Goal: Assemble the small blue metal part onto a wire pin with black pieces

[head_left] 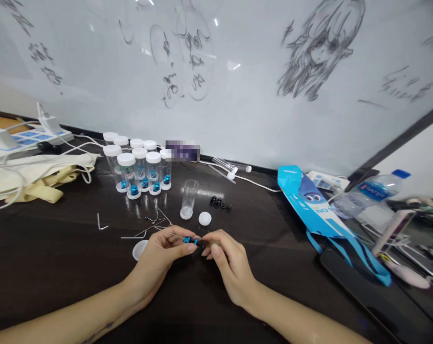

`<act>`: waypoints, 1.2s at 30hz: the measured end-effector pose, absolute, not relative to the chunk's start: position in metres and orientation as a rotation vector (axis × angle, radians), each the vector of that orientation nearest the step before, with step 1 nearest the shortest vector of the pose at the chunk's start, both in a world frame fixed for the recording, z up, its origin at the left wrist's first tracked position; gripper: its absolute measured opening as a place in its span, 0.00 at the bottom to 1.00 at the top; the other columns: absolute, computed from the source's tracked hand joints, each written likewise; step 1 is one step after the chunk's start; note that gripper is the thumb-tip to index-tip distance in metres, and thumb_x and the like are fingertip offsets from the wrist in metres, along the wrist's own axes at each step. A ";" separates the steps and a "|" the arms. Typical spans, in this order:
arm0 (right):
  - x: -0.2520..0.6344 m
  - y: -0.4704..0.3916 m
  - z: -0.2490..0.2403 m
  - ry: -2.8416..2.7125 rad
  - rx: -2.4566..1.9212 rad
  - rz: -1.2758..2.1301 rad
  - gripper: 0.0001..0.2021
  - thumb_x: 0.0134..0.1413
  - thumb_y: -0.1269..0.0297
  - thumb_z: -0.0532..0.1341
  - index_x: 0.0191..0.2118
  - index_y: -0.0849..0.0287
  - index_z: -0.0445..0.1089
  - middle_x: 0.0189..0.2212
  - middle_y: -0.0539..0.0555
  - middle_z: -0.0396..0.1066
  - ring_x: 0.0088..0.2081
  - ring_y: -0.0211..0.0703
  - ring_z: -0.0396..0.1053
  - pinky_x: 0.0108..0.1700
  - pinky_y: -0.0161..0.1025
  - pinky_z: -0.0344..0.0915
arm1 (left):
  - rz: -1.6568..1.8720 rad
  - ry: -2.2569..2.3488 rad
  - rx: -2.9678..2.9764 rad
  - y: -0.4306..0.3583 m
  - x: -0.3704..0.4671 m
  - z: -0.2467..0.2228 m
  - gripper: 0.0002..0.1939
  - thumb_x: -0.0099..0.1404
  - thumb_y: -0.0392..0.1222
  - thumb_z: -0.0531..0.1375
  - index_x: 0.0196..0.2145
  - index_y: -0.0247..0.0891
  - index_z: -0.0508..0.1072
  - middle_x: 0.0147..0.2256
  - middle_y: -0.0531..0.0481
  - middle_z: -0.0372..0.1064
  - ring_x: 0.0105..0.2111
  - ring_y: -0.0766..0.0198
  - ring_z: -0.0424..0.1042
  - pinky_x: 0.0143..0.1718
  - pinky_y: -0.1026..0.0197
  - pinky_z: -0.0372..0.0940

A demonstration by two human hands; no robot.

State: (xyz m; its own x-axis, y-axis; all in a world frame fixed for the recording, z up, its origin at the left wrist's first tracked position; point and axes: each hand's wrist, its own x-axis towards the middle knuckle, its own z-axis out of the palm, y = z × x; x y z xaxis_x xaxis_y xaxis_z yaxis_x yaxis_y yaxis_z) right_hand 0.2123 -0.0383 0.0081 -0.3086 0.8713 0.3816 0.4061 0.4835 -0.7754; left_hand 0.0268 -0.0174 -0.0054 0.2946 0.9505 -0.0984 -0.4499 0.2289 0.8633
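My left hand (161,253) pinches a small bright-blue metal part (187,239) between thumb and fingers, with a thin wire or rod running back from it. At its right end sits a small black piece (201,243), which the curled fingertips of my right hand (231,263) grip. Just beyond my hands, a clear tube (190,196) stands uncapped, mouth up, and a white cap (205,219) lies beside it. Several small black parts (221,203) form a row to the right. Left of my hands are a white round dish or lid (140,249), thin wire pieces (154,220) and an L-shaped hex key (101,223).
Several white-capped clear tubes (126,174) with blue parts inside stand back left. A cloth bag (48,179) and cables lie far left. To the right are a blue package (309,205), a water bottle (376,191) and a dark phone-like slab (363,291). A whiteboard (238,57) rises behind.
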 end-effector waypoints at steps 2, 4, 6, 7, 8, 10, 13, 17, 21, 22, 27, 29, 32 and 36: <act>0.212 -0.038 0.008 -1.903 -1.061 0.717 0.13 0.69 0.60 0.48 0.45 0.57 0.68 0.33 0.53 0.68 0.33 0.42 0.68 0.37 0.40 0.65 | 1.093 0.737 0.841 -0.017 0.027 -0.005 0.08 0.53 0.33 0.70 0.33 0.40 0.79 0.34 0.52 0.80 0.35 0.67 0.75 0.41 0.67 0.66; 0.212 -0.038 0.008 -1.921 -1.056 0.712 0.13 0.69 0.60 0.48 0.43 0.57 0.68 0.32 0.53 0.69 0.34 0.42 0.68 0.37 0.40 0.65 | 1.093 0.739 0.838 -0.018 0.027 -0.005 0.08 0.53 0.33 0.70 0.33 0.40 0.79 0.34 0.52 0.80 0.35 0.67 0.75 0.41 0.67 0.66; 0.212 -0.038 0.008 -1.923 -1.058 0.713 0.13 0.69 0.60 0.48 0.43 0.57 0.69 0.32 0.53 0.69 0.34 0.43 0.68 0.37 0.40 0.65 | 1.092 0.741 0.833 -0.018 0.027 -0.005 0.08 0.53 0.33 0.71 0.33 0.40 0.79 0.34 0.52 0.80 0.35 0.66 0.75 0.42 0.66 0.66; 0.212 -0.038 0.008 -1.912 -1.059 0.717 0.13 0.69 0.60 0.48 0.44 0.57 0.68 0.32 0.53 0.69 0.33 0.42 0.68 0.37 0.40 0.65 | 1.093 0.742 0.831 -0.018 0.026 -0.005 0.08 0.53 0.33 0.71 0.32 0.40 0.79 0.34 0.52 0.80 0.35 0.66 0.75 0.41 0.66 0.66; 0.212 -0.038 0.008 -1.901 -1.059 0.722 0.13 0.69 0.60 0.48 0.45 0.57 0.68 0.33 0.53 0.69 0.33 0.42 0.68 0.37 0.40 0.65 | 1.095 0.740 0.831 -0.018 0.026 -0.005 0.08 0.53 0.33 0.71 0.32 0.40 0.79 0.34 0.52 0.80 0.35 0.66 0.75 0.41 0.66 0.66; 0.212 -0.038 0.008 -1.900 -1.057 0.727 0.13 0.69 0.60 0.48 0.45 0.57 0.68 0.33 0.53 0.68 0.33 0.42 0.68 0.37 0.39 0.65 | 1.097 0.735 0.835 -0.018 0.026 -0.005 0.08 0.53 0.33 0.71 0.32 0.40 0.79 0.33 0.52 0.80 0.34 0.67 0.75 0.41 0.67 0.66; 0.212 -0.038 0.008 -1.927 -1.055 0.724 0.14 0.69 0.60 0.48 0.43 0.57 0.69 0.32 0.53 0.68 0.33 0.42 0.68 0.37 0.39 0.66 | 1.092 0.729 0.835 -0.017 0.027 -0.005 0.08 0.53 0.33 0.70 0.32 0.40 0.79 0.34 0.52 0.80 0.35 0.67 0.75 0.41 0.68 0.66; 0.212 -0.038 0.008 -1.886 -1.043 0.739 0.13 0.69 0.60 0.48 0.46 0.57 0.68 0.34 0.54 0.68 0.33 0.41 0.69 0.36 0.38 0.67 | 1.096 0.737 0.838 -0.017 0.027 -0.005 0.08 0.53 0.33 0.70 0.32 0.40 0.79 0.33 0.52 0.80 0.34 0.68 0.75 0.40 0.68 0.66; 0.212 -0.038 0.007 -1.913 -1.029 0.735 0.14 0.69 0.60 0.48 0.44 0.57 0.70 0.34 0.54 0.69 0.35 0.43 0.70 0.36 0.38 0.67 | 1.098 0.748 0.835 -0.018 0.027 -0.004 0.08 0.52 0.34 0.71 0.32 0.39 0.79 0.33 0.51 0.80 0.34 0.66 0.75 0.40 0.67 0.66; 0.212 -0.038 0.007 -1.911 -1.029 0.734 0.14 0.69 0.60 0.48 0.44 0.57 0.70 0.34 0.54 0.69 0.35 0.43 0.70 0.36 0.38 0.68 | 1.098 0.752 0.834 -0.018 0.027 -0.004 0.08 0.52 0.34 0.71 0.32 0.39 0.80 0.33 0.51 0.80 0.34 0.66 0.75 0.41 0.66 0.66; 0.212 -0.038 0.006 -1.874 -1.031 0.737 0.14 0.69 0.59 0.48 0.46 0.57 0.68 0.34 0.54 0.68 0.33 0.41 0.70 0.35 0.38 0.68 | 1.099 0.760 0.836 -0.018 0.027 -0.003 0.08 0.52 0.34 0.71 0.32 0.40 0.80 0.33 0.51 0.80 0.35 0.64 0.75 0.41 0.65 0.66; 0.212 -0.038 0.006 -1.892 -1.038 0.737 0.15 0.70 0.59 0.48 0.44 0.57 0.69 0.33 0.54 0.69 0.34 0.42 0.69 0.35 0.38 0.67 | 1.105 0.768 0.843 -0.018 0.027 -0.003 0.08 0.52 0.35 0.71 0.32 0.39 0.80 0.33 0.51 0.80 0.35 0.63 0.75 0.41 0.64 0.66; 0.213 -0.038 0.006 -1.893 -1.046 0.738 0.15 0.70 0.59 0.47 0.44 0.57 0.69 0.32 0.54 0.68 0.34 0.42 0.69 0.35 0.38 0.67 | 1.105 0.784 0.845 -0.018 0.027 -0.003 0.09 0.51 0.35 0.71 0.32 0.39 0.80 0.33 0.50 0.80 0.35 0.62 0.76 0.41 0.62 0.67; 0.213 -0.038 0.006 -1.899 -1.048 0.737 0.14 0.70 0.60 0.47 0.44 0.57 0.69 0.32 0.53 0.68 0.33 0.42 0.69 0.35 0.38 0.66 | 1.104 0.766 0.828 -0.017 0.027 -0.004 0.09 0.51 0.35 0.71 0.32 0.39 0.80 0.34 0.50 0.80 0.35 0.63 0.76 0.41 0.63 0.66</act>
